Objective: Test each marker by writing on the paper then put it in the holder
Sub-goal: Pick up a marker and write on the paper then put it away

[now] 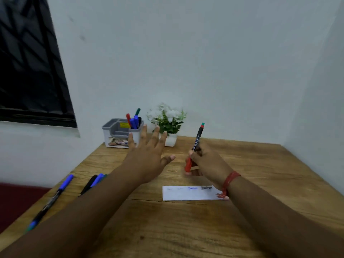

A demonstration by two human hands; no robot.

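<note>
Right of centre, the right hand [204, 162] grips a red-capped marker [194, 148], held upright above the table [260, 164]. The left hand [149, 155], fingers spread wide, holds nothing at centre frame. The holder [121, 133] stands behind it, markers inside. The paper [188, 193] lies below the right hand.

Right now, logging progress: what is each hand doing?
Left hand: open, fingers spread, holding nothing.
Right hand: grips the red marker, above the table.

A red-capped black marker [194, 148], a grey-and-white holder [119, 132], white paper [188, 194] with blue and black scribbles, a brown woodgrain table [251, 174].
</note>
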